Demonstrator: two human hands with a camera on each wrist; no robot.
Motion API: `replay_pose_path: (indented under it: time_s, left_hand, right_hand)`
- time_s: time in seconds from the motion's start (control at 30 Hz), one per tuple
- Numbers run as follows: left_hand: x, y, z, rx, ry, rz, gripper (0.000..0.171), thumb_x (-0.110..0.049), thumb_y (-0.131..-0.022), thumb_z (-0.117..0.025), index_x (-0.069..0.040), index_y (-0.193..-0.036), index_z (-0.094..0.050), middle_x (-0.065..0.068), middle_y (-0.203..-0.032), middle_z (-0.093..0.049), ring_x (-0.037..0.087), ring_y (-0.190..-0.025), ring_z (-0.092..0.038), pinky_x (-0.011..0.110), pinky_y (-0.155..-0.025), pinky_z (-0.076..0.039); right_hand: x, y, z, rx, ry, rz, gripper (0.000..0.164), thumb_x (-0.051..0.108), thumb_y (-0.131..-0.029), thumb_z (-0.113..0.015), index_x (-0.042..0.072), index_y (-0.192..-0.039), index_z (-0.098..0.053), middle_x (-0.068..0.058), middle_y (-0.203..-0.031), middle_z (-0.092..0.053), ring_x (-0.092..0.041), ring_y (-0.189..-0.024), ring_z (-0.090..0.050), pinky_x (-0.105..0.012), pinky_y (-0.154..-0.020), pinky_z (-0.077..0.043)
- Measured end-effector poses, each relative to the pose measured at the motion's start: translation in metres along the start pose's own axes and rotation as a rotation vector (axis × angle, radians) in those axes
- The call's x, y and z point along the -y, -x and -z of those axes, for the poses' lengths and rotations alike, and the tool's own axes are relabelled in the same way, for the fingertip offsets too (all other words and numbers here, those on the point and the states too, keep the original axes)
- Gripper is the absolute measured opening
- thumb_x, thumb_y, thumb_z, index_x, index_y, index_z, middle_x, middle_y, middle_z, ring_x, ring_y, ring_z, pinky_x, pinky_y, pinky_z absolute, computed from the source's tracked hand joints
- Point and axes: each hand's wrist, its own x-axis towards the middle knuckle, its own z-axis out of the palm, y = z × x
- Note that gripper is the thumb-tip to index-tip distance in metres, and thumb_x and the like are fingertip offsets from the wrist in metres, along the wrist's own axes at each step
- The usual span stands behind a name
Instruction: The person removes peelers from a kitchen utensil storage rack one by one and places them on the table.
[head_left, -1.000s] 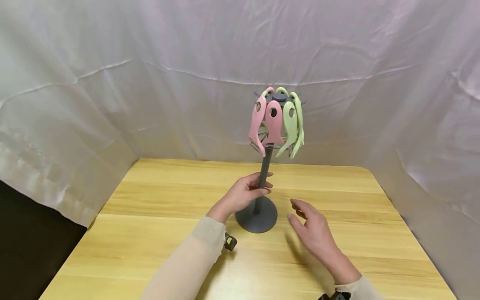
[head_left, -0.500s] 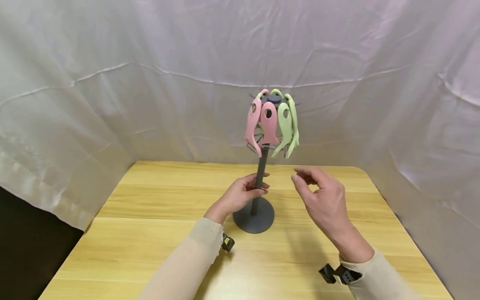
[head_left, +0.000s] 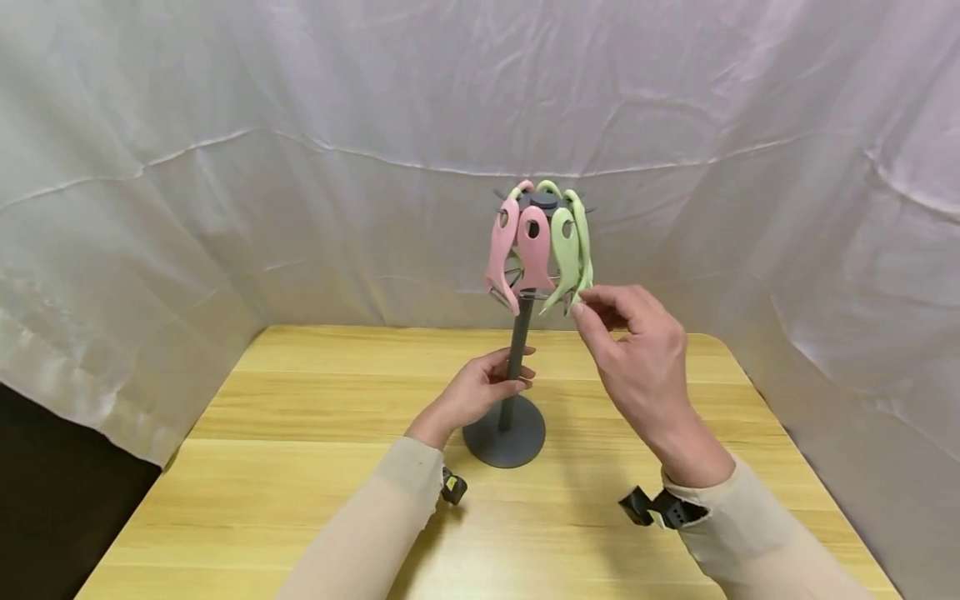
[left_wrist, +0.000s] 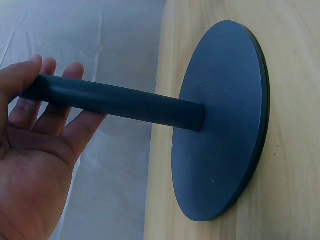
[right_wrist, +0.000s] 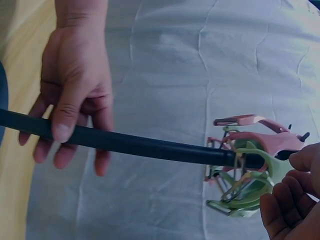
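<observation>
A dark grey stand has a round base (head_left: 504,450) on the table and an upright pole (head_left: 517,329). My left hand (head_left: 476,387) holds this pole low down, thumb on one side and fingers round the other, also in the left wrist view. Around the stand's top hang several peelers: a pink peeler (head_left: 534,250) in front, another pink peeler (head_left: 501,250) left of it, and green ones on the right. My right hand (head_left: 645,350) has thumb and index fingertips right at the lower end of the rightmost green peeler (head_left: 583,242); I cannot tell whether they pinch it.
The wooden table (head_left: 300,467) has pale cloth (head_left: 375,233) hanging behind it and at both sides. A small black camera (head_left: 453,486) is on the left wrist, another camera (head_left: 637,506) on the right. Short hooks stick out around the stand's top.
My right hand has risen from low over the table at the right, then moved left to the green peelers. The left hand keeps its hold on the pole.
</observation>
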Motion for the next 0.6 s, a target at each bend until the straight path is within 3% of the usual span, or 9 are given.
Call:
replay_pose_path:
  time_s: [0.3,0.6]
  left_hand:
    - [-0.001,0.002,0.001,0.0,-0.024,0.012,0.051,-0.01,-0.105,-0.065,-0.029,-0.151,-0.058,0.005,-0.125,-0.075,0.02,-0.117,-0.073,0.041,-0.101,-0.057]
    - [0.0,0.001,0.001,0.0,-0.026,-0.003,0.05,-0.012,-0.105,-0.067,-0.03,-0.151,-0.058,0.005,-0.125,-0.075,0.02,-0.117,-0.073,0.043,-0.101,-0.057]
  right_hand:
    - [0.01,-0.016,-0.005,-0.033,0.023,-0.014,0.019,0.014,-0.096,-0.079,0.002,-0.111,-0.078,-0.011,-0.097,-0.071,-0.02,-0.082,-0.068,-0.014,-0.072,-0.047]
    - [0.012,-0.023,-0.01,-0.066,0.032,-0.052,0.023,0.017,-0.095,-0.081,0.002,-0.112,-0.078,-0.012,-0.097,-0.071,-0.022,-0.082,-0.069,-0.013,-0.07,-0.047]
